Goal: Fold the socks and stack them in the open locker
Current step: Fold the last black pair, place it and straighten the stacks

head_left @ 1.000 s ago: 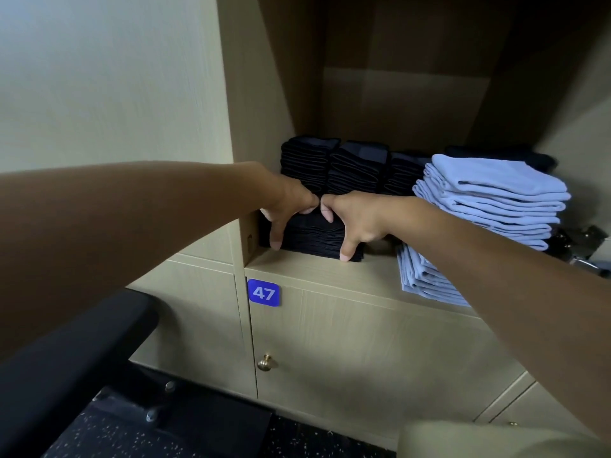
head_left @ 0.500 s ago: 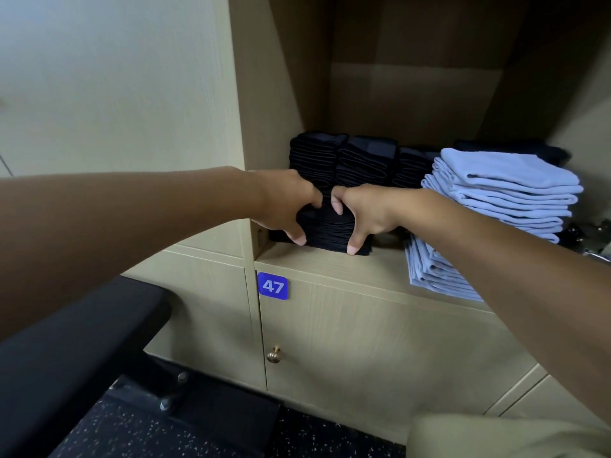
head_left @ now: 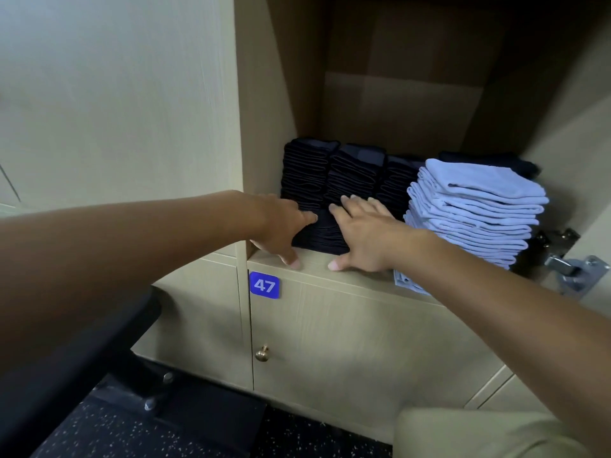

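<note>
reaching into the open locker [head_left: 271, 133], both hands sit at the front black sock stack [head_left: 325, 234], which lies on the locker shelf [head_left: 360, 276] near the front left corner. left hand [head_left: 281, 226] has fingers fairly straight, spread, thumb tip down on the shelf edge, index along the top left of the stack; grips nothing. right hand [head_left: 362, 231] lies flat, fingers straight and spread across the top right of the same stack, thumb tip touching the shelf edge; also clamped on nothing. behind this stack, three taller piles of folded black socks [head_left: 330, 173] stand side by side against the left part of the locker. light blue folded sock pile [head_left: 476, 209] sits to the right, leaning a bit, just beside the right hand's wrist, more dark socks behind it, partly hidden. metal hinge [head_left: 572, 262] at far right. below the shelf, closed door with blue "47" tag [head_left: 264, 285] and a small brass knob [head_left: 262, 353]. black chair part [head_left: 66, 375] at lower left, dark speckled floor [head_left: 115, 434] under it.
</note>
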Demonstrator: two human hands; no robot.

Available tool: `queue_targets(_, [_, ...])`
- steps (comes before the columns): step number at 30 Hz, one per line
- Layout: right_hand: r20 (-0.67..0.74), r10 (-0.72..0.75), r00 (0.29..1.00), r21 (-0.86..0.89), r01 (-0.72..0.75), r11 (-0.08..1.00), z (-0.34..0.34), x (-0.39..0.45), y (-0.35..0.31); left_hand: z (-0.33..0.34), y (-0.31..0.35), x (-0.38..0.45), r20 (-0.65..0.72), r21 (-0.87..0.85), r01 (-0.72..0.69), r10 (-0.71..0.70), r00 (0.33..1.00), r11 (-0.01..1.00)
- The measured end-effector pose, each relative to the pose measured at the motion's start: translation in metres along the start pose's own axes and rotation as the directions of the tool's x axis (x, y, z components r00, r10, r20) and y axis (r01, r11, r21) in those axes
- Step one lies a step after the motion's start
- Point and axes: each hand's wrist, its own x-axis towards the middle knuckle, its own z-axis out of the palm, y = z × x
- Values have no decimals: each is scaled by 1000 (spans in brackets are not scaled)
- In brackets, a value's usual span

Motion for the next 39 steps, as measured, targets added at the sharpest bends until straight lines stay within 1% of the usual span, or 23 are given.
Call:
queue_targets(2, [32,37,999,-9,-36,999,8,-8,-7,3,3,0,9,4,22,-22,1000,1000])
queue_targets(5, [33,80,996,89,-82,993,15,-13,-15,8,7,-1,4,-14,53,-53,999,998])
queue_targets(10, [23,55,998,203,-58,977,24,-18,-16,26,18,-4,-5,-111,103,-104,995,988])
queue_targets(13, [21,55,998,203,-58,977,29,-19,-19,37,23,-4,-68,-94,110,-116,991,990])
queue_targets(16, [-6,64,998,197,-62,979,35,-17,-21,43,23,-4,-143,-62,87,-95,985,994])
queue_targets(20, [-43,63,997,237,-51,970,43,-20,-20,50,22,-1,-162,-52,75,-82,983,996])
queue_targets(26, [-69,72,995,238,-54,970,51,-21,-22,60,20,8,-218,-42,82,-89,972,996])
queue_targets(30, [-69,65,995,263,-45,964,51,-22,-20,55,20,7,-156,-91,87,-101,983,992])
queue_targets(34, [-86,57,995,300,-29,953,53,-24,-21,51,23,10,-98,-30,120,-122,988,992])
queue_targets(39, [-138,80,987,302,-35,953,61,-21,-24,44,27,15,-99,-32,131,-134,986,991])
